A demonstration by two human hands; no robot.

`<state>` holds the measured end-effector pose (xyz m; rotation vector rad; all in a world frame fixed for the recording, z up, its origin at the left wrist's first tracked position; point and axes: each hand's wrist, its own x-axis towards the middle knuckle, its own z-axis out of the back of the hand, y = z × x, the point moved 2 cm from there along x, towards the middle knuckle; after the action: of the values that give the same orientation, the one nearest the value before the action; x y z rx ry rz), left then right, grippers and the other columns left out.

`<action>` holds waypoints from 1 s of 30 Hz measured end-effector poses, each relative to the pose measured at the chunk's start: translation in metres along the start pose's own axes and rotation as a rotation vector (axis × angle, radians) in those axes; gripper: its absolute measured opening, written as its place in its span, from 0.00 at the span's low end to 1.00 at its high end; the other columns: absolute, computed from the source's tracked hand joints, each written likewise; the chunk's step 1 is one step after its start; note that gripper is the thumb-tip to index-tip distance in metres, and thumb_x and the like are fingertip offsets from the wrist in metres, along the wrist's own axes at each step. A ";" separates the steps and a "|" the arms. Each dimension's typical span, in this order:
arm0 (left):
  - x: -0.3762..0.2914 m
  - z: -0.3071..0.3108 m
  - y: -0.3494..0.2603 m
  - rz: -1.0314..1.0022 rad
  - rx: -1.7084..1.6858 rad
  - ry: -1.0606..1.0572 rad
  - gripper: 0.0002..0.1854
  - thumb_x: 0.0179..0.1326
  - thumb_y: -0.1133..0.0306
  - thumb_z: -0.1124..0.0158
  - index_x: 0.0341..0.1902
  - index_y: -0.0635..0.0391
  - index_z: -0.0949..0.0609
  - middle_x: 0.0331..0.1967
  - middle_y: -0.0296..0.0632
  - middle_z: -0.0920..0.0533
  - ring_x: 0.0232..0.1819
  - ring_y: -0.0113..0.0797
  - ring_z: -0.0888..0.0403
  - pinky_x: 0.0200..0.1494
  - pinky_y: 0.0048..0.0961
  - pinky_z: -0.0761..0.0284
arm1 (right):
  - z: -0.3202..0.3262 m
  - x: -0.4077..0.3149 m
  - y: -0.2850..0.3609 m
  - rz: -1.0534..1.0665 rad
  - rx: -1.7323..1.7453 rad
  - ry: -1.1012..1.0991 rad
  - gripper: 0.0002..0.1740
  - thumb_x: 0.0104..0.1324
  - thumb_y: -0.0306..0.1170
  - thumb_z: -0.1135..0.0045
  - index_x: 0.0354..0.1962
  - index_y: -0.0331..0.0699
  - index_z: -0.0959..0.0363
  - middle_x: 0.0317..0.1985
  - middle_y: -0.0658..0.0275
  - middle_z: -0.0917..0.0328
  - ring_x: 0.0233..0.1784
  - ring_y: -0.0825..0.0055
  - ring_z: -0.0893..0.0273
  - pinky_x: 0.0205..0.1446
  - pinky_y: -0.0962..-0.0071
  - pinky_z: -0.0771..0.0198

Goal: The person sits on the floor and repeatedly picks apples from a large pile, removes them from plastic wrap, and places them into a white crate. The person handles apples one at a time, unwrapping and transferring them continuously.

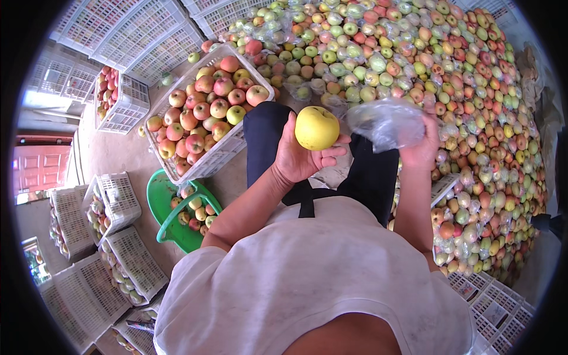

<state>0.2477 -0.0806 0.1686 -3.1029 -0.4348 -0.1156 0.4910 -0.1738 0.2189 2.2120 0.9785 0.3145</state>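
A yellow apple (317,128) without a bag rests in my left hand (293,154), held above my lap between the thumb and the fingers. My right hand (419,140) grips a crumpled clear plastic bag (385,123), blurred as if in motion, to the right of the apple. The bag and the apple are apart. Just left of my knee stands a white plastic crate (212,163) heaped with red and yellow-green apples (202,111). Beyond my knees and to the right spreads a large pile of apples (466,106), many of them in clear bags.
A green plastic basket (155,195) with a handle holds several apples, partly under the near crate's corner. Stacked white crates (133,35) rise at the far left. More apple crates (135,257) stand at lower left. At lower right are further crates (492,306). A reddish door (42,166) shows at left.
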 end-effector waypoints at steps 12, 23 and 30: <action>-0.045 0.002 -0.047 -0.489 0.097 -0.188 0.37 0.70 0.42 0.48 0.71 0.59 0.36 0.65 0.55 0.30 0.65 0.56 0.29 0.66 0.46 0.28 | 0.031 -0.034 -0.078 -0.170 -1.932 0.705 0.23 0.63 0.38 0.39 0.54 0.39 0.25 0.41 0.54 0.21 0.47 0.59 0.19 0.51 0.61 0.25; -0.101 0.015 -0.053 -0.582 0.379 -0.533 0.31 0.64 0.56 0.35 0.67 0.48 0.35 0.56 0.46 0.23 0.49 0.45 0.17 0.50 0.37 0.16 | -0.024 -0.046 -0.104 -0.514 -1.540 0.752 0.22 0.71 0.43 0.49 0.54 0.37 0.27 0.49 0.56 0.22 0.47 0.63 0.21 0.47 0.64 0.26; -0.176 0.052 -0.100 -0.707 1.148 -1.263 0.41 0.54 0.58 0.24 0.65 0.56 0.38 0.54 0.47 0.24 0.52 0.39 0.21 0.51 0.34 0.20 | -0.010 -0.038 -0.109 -0.476 -1.525 0.622 0.20 0.63 0.36 0.38 0.50 0.35 0.22 0.42 0.54 0.19 0.36 0.68 0.19 0.43 0.70 0.25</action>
<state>0.0548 -0.0319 0.1035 -1.4458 -1.0236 1.4768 0.3995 -0.1441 0.1541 0.4724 0.9686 1.0914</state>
